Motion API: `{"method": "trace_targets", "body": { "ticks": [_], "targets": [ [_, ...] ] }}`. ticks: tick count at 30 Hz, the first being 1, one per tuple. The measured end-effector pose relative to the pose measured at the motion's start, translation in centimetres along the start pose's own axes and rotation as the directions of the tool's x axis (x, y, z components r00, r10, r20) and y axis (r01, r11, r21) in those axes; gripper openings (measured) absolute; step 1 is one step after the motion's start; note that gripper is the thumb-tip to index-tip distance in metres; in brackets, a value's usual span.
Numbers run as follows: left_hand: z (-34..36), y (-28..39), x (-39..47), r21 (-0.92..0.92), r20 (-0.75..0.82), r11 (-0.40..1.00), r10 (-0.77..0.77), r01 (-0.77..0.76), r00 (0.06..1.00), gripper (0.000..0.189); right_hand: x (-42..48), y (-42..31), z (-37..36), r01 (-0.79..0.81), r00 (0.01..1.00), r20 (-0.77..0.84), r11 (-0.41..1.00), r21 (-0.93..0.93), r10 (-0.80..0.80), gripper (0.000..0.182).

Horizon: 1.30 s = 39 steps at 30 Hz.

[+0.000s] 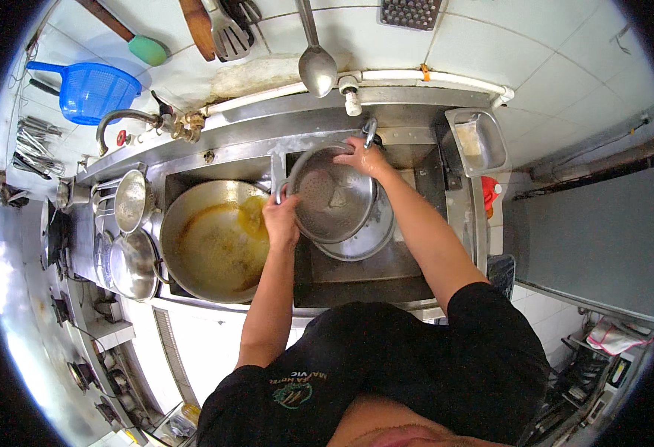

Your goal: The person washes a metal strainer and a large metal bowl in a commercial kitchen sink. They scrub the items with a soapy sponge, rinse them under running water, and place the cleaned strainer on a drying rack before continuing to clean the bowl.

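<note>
Over the right sink basin (360, 285), a metal colander (327, 207) is held tilted between my two hands. My left hand (282, 220) grips its left handle side, and my right hand (365, 158) grips its far right rim close to a curved metal faucet (370, 133). Beneath the colander, a round metal lid or pan (360, 248) lies in the basin, partly covered. A large metal pan (215, 251) with brownish residue and some yellow liquid fills the left basin, just left of my left hand.
Left of the basins stand a metal strainer (132, 201) and a steel bowl (134, 265). A steel container (478, 142) sits at the right back. A blue plastic strainer (95, 92), a large spoon (317, 67) and a slotted turner (230, 39) hang on the tiled wall.
</note>
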<state>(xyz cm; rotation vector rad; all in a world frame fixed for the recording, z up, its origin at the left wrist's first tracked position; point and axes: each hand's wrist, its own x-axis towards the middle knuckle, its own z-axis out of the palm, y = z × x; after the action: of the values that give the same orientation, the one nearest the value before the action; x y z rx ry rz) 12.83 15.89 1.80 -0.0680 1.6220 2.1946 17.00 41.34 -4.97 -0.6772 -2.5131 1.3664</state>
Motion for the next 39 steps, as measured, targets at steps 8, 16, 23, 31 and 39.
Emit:
{"method": "trace_targets", "body": {
  "ticks": [8, 16, 23, 31, 39],
  "targets": [
    [-3.0, -7.5, 1.1, -0.268, -0.113, 0.941, -0.243, 0.206, 0.963, 0.033, -12.9, 1.8, -1.3, -0.289, 0.895, -0.086, 0.717, 0.635, 0.437, 0.064],
    [9.6, -5.9, 6.2, 0.782, 0.624, 0.113, -0.155, -0.613, 0.766, 0.050, -18.6, 0.7, -5.4, -0.376, 0.792, -0.296, 0.809, 0.452, 0.534, 0.040],
    [15.8, -3.6, 9.0, 0.409, 0.775, 0.004, -0.529, -0.912, 0.345, 0.042, -19.0, 3.3, -4.9, -0.326, 0.871, -0.083, 0.697, 0.639, 0.484, 0.047],
    [4.3, -1.2, 7.5, 0.576, 0.719, 0.000, -0.476, -0.818, 0.506, 0.031, -5.2, 1.7, -6.1, -0.400, 0.832, -0.116, 0.732, 0.551, 0.542, 0.041],
    [-0.2, 0.9, 5.2, 0.779, 0.621, 0.093, -0.249, -0.620, 0.743, 0.030, -6.9, 8.5, -1.4, -0.590, 0.790, 0.010, 0.757, 0.281, 0.613, 0.057]
  ]
}}
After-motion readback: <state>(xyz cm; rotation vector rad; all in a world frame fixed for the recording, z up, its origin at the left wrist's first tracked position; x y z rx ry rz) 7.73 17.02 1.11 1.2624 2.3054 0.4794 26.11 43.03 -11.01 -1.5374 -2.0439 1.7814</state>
